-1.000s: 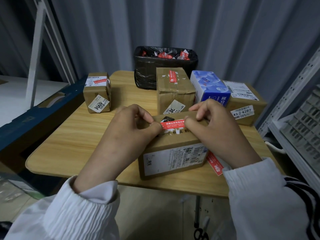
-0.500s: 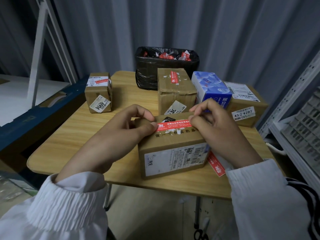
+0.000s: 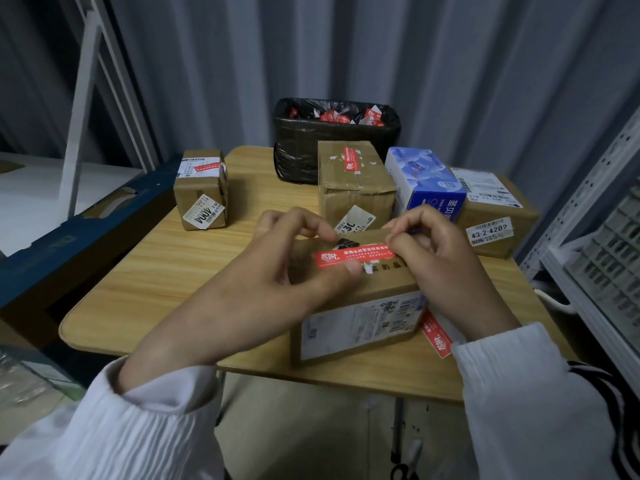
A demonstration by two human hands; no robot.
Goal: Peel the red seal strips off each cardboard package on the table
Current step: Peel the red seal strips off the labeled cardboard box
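Nearest cardboard package (image 3: 360, 323) sits at front edge of table (image 3: 156, 271); red seal strip (image 3: 353, 255) lies across its top, between both hands. At strip's right end, right hand (image 3: 440, 265) pinches it, fingers curled. Curled left hand (image 3: 277, 271) grips package, thumb tip touching strip's lower edge.

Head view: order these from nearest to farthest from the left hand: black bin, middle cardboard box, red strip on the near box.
1. Red strip, touching the left hand at its thumb.
2. Middle cardboard box, just behind.
3. Black bin, farthest back.
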